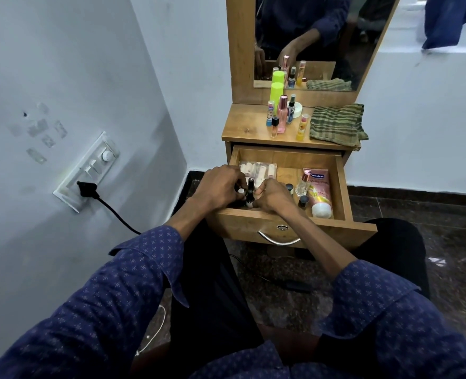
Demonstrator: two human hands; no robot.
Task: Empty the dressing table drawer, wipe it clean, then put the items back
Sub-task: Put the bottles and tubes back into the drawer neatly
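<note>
Both hands, left hand and right hand, curl around small dark nail-polish bottles in the open wooden drawer, beyond which a green striped cloth lies on the tabletop.

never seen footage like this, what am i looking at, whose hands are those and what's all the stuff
There is no machine here. A person wears a wide-angle camera on the head, so this one picture looks forward and down along both blue sleeves.

They sit at a small wooden dressing table with a mirror. Its drawer is pulled open. Both hands are inside it: the left hand and the right hand are gathering small nail polish bottles, fingers curled around them.

Also in the drawer are a pink lotion tube, a small glass perfume bottle and a clear packet of pale rolls.

On the tabletop stand several bottles, one with a neon green cap, beside a folded striped cloth.
</note>
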